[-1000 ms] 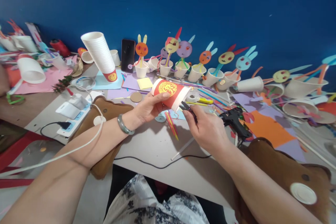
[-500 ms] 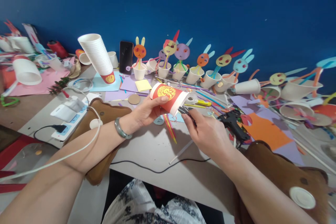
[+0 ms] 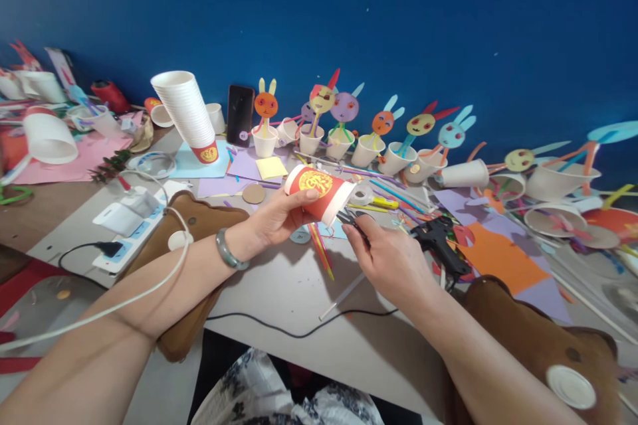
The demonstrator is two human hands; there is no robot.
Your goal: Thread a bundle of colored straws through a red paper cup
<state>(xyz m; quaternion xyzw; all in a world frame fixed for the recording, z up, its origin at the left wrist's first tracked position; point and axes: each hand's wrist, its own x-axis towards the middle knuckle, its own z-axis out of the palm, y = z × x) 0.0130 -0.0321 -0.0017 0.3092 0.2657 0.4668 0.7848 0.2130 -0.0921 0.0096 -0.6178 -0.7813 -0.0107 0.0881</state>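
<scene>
My left hand (image 3: pixel 294 207) is closed around a red paper cup (image 3: pixel 319 191) with a yellow emblem and white ends. The cup is tilted on its side in the air above the table. In my right hand (image 3: pixel 386 249) is a small dark-handled tool that looks like scissors (image 3: pixel 346 215). Its grey tip is at the cup's right end; whether it is inside the cup or only touching cannot be seen. Pink and yellow strips (image 3: pixel 321 249) lie on the table below the cup.
Paper cups with rabbit faces (image 3: pixel 266 105) line the blue wall. A tall cup stack (image 3: pixel 182 103), a phone (image 3: pixel 240 114) and a power strip (image 3: pixel 132 232) are to the left. A black glue gun (image 3: pixel 441 242) and orange paper (image 3: pixel 503 265) lie right. Brown cushions (image 3: pixel 538 339) flank the front edge.
The view has shifted slightly. Both hands keep their hold, and the tool's tip shows a little more at the cup's right end.
</scene>
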